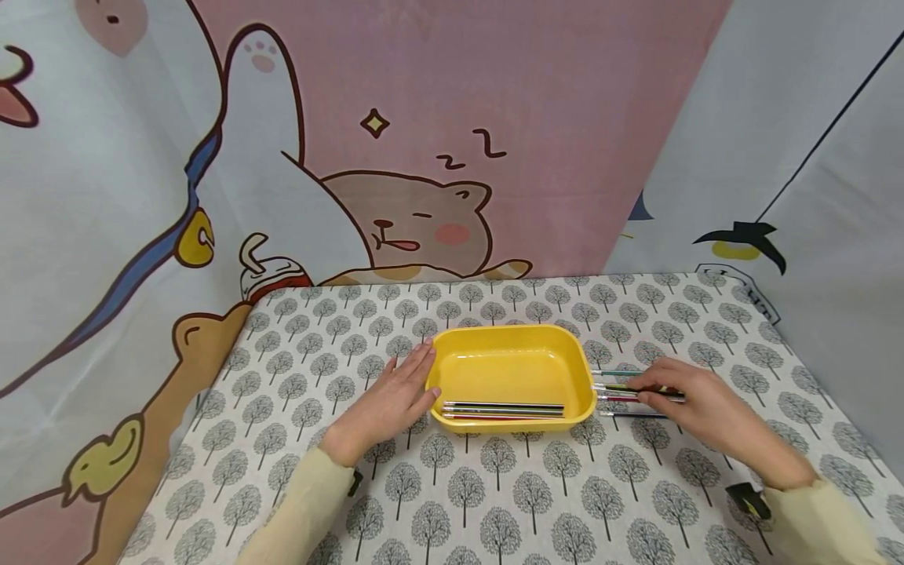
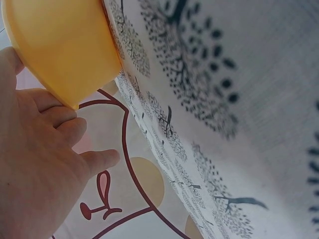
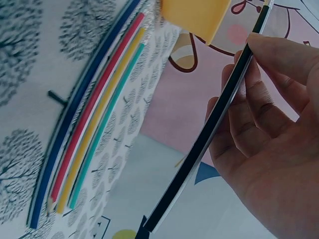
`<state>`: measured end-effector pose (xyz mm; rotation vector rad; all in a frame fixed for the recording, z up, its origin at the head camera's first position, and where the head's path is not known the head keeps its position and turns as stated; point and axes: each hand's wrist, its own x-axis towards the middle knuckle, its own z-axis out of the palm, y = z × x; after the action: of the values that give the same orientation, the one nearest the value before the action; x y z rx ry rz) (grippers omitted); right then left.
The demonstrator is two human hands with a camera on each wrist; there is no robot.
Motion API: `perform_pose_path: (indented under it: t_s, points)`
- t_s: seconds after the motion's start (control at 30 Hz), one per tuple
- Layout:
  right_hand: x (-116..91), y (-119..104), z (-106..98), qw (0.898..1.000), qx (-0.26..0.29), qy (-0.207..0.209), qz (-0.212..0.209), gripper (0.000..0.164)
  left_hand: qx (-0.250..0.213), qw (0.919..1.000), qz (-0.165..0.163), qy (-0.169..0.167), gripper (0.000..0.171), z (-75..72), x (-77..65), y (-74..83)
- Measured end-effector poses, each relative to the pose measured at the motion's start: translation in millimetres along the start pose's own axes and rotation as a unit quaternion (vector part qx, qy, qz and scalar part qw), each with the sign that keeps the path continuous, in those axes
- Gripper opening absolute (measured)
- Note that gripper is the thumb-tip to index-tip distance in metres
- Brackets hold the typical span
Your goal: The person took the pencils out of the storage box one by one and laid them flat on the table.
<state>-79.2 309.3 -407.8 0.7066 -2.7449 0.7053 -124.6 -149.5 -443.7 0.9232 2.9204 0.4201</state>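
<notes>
A yellow plastic tray (image 1: 512, 422) sits on the cloth, with several pencils (image 1: 503, 410) lying side by side along its near inner wall. At its left end, my left hand (image 1: 391, 399) rests against the rim with fairly straight fingers; the left wrist view shows the fingertips touching the tray wall (image 2: 65, 45). To the right of the tray, my right hand (image 1: 695, 400) pinches a black-and-white striped pencil (image 3: 204, 132) between thumb and fingers, raised off the cloth. Beneath it lie a blue pencil (image 3: 77, 119), a red pencil (image 3: 97, 107), a yellow pencil (image 3: 99, 122) and a teal pencil (image 3: 107, 127).
A white cloth (image 1: 466, 494) printed with grey trees covers the table. Behind it hangs a cartoon-printed backdrop (image 1: 565, 141) with a sleeping bear figure. The loose pencils lie close to the tray's right end.
</notes>
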Motion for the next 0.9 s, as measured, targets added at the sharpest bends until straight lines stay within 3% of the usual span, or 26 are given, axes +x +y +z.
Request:
perform_pose_path:
  t_s: [0.17, 0.4, 0.67, 0.9]
  points:
    - [-8, 6, 0, 1.0, -0.012, -0.003, 0.0, 0.031, -0.001, 1.0, 0.002, 0.004, 0.07, 1.0, 0.2, -0.5]
    - [-16, 13, 3, 0.997, -0.032, -0.049, 0.048, 0.028, -0.001, 1.0, 0.002, 0.004, 0.068, 0.7, -0.1, 0.1]
    - [-29, 26, 13, 0.999, -0.024, -0.03, 0.01, 0.031, -0.004, 1.0, 0.001, 0.005, 0.068, 0.0, -0.1, 0.7]
    - [-33, 29, 18, 0.998, -0.027, -0.044, 0.029, 0.033, -0.004, 1.0, -0.004, -0.001, 0.069, -0.1, 0.3, 0.8]
